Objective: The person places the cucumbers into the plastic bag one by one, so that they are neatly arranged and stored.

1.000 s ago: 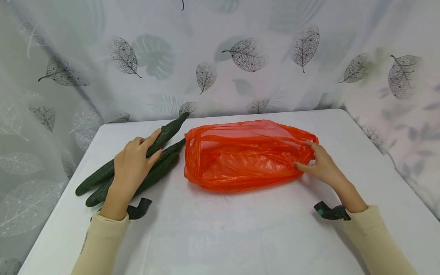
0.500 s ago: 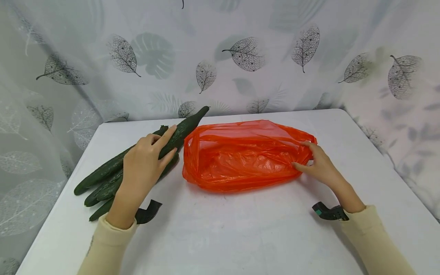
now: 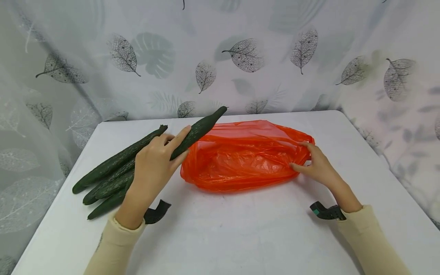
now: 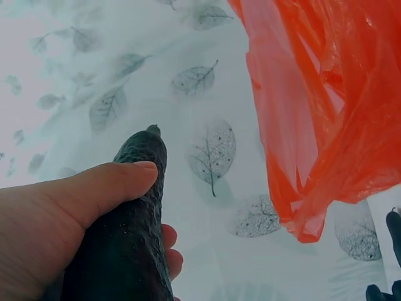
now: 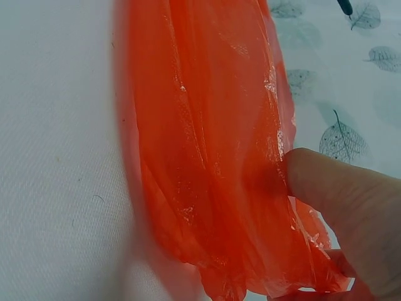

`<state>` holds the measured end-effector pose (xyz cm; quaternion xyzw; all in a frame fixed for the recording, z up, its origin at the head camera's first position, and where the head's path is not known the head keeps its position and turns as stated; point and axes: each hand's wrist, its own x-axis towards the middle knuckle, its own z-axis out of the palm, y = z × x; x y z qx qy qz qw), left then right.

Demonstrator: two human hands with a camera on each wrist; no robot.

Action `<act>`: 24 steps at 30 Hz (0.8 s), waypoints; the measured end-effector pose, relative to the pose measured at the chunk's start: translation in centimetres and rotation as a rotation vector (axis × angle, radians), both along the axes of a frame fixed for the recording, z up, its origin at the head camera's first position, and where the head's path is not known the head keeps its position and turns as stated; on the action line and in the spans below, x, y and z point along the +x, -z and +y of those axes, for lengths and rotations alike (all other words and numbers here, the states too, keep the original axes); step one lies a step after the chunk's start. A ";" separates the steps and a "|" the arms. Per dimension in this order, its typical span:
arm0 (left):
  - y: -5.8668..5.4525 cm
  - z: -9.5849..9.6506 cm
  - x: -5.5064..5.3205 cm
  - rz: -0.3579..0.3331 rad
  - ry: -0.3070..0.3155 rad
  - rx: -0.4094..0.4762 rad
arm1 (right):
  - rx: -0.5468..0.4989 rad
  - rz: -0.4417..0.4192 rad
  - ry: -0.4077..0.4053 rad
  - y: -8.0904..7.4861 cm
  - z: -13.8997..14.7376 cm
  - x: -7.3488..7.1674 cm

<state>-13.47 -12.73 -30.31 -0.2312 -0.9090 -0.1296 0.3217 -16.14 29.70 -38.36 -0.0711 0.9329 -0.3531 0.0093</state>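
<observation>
A dark green cucumber (image 3: 201, 129) is gripped by my left hand (image 3: 152, 164), thumb on one side and fingers round the other in the left wrist view. Its far tip points up and right, in front of the bag's left end. The red plastic bag (image 3: 240, 164) lies on its side with its mouth spread open toward me. At the bag's right end my right hand (image 3: 317, 164) pinches the plastic rim; in the right wrist view the thumb (image 5: 338, 188) presses on the film and the other fingers are mostly hidden.
Several more cucumbers (image 3: 113, 168) lie side by side on the left of the white table (image 3: 220, 233), partly behind my left hand. A leaf-printed curtain (image 3: 165, 53) hangs behind and beside the table.
My left hand has lifted the cucumber off the others and carried it rightward to the bag's left end. The right hand keeps its hold on the bag, which barely shifts.
</observation>
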 end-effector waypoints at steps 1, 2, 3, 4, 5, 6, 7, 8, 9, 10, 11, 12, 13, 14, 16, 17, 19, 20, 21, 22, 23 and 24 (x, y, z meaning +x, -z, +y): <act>0.0 0.1 0.0 0.000 0.003 0.006 | -0.002 0.001 -0.001 0.0 0.0 0.0; 0.0 0.2 -0.1 0.002 0.006 0.011 | -0.002 0.002 -0.005 0.0 0.0 0.0; 0.0 0.3 -0.1 0.005 0.010 0.015 | -0.002 0.002 -0.006 0.0 -0.1 0.0; 0.0 0.5 -0.1 0.008 0.015 0.018 | -0.001 0.003 -0.007 -0.1 -0.1 0.0; 0.0 0.6 -0.2 0.015 0.019 0.018 | 0.002 0.003 -0.007 -0.1 -0.1 0.0; 0.0 0.7 -0.2 0.021 0.024 0.020 | 0.003 0.001 -0.006 -0.1 -0.1 0.1; 0.0 0.9 -0.2 0.029 0.029 0.020 | 0.004 -0.001 -0.005 -0.1 -0.1 0.1; -0.1 1.1 -0.3 0.037 0.034 0.019 | 0.005 -0.004 -0.003 -0.2 -0.1 0.1; -0.1 1.2 -0.3 0.042 0.040 0.021 | 0.006 -0.007 0.000 -0.2 -0.1 0.2; -0.1 1.4 -0.3 0.048 0.047 0.022 | 0.006 -0.009 0.004 -0.3 -0.1 0.2; -0.1 1.6 -0.4 0.053 0.052 0.024 | 0.005 -0.012 0.008 -0.3 -0.1 0.2; -0.1 1.8 -0.4 0.054 0.057 0.026 | 0.005 -0.015 0.011 -0.3 -0.1 0.2; -0.1 1.9 -0.5 0.056 0.061 0.024 | 0.004 -0.016 0.013 -0.4 -0.1 0.2; -0.1 2.1 -0.6 0.055 0.065 0.023 | 0.004 -0.015 0.014 -0.4 -0.1 0.2; -0.1 2.4 -0.7 0.052 0.069 0.018 | 0.001 -0.015 0.015 -0.3 0.0 0.2; 0.0 2.6 -0.8 0.047 0.071 0.015 | -0.002 -0.014 0.013 -0.3 0.0 0.2; 0.1 2.9 -1.0 0.042 0.076 0.012 | -0.003 -0.012 0.009 -0.2 0.1 0.2; 0.2 3.0 -1.1 0.040 0.079 0.012 | -0.005 -0.012 0.008 -0.1 0.1 0.2; 0.3 3.2 -1.1 0.039 0.083 0.012 | -0.004 -0.013 0.009 -0.1 0.1 0.2; 0.3 3.3 -1.2 0.039 0.086 0.013 | -0.005 -0.013 0.009 -0.1 0.1 0.2; 0.3 3.5 -1.3 0.041 0.091 0.015 | -0.006 -0.013 0.009 -0.1 0.1 0.2; 0.4 3.6 -1.4 0.045 0.096 0.017 | -0.005 -0.012 0.009 -0.1 0.1 0.3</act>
